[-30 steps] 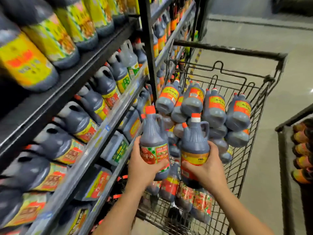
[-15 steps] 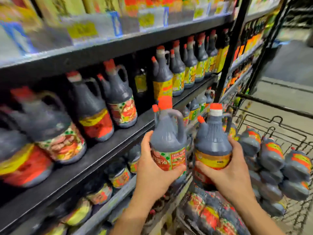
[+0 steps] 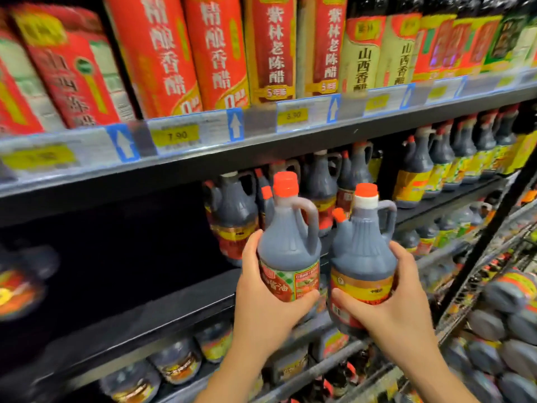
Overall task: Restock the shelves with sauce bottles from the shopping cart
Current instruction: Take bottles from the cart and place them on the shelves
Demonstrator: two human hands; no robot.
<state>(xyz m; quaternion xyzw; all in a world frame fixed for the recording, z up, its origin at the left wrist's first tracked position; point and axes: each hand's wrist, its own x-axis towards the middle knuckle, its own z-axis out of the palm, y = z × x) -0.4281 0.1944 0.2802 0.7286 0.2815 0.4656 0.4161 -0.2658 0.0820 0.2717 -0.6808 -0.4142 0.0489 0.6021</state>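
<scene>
My left hand [image 3: 261, 298] grips the red-label sauce bottle [image 3: 287, 245], my right hand [image 3: 401, 306] the yellow-label bottle [image 3: 363, 254], both upright; I would ease them onto the dark shelf [image 3: 162, 312] just beyond my fingers [image 3: 308, 296], labels outward.

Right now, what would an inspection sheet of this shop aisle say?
Surface: dark shelf, with stocked bottles standing towards its right.
Job's things: left bottle and right bottle, upright, orange caps; more lie in the cart.
Clutter: nothing seen.
Grippers: left hand grips the left bottle; right hand grips the right bottle.
Cables: nothing seen.
Surroundings: red bottles and price tags above.
</scene>
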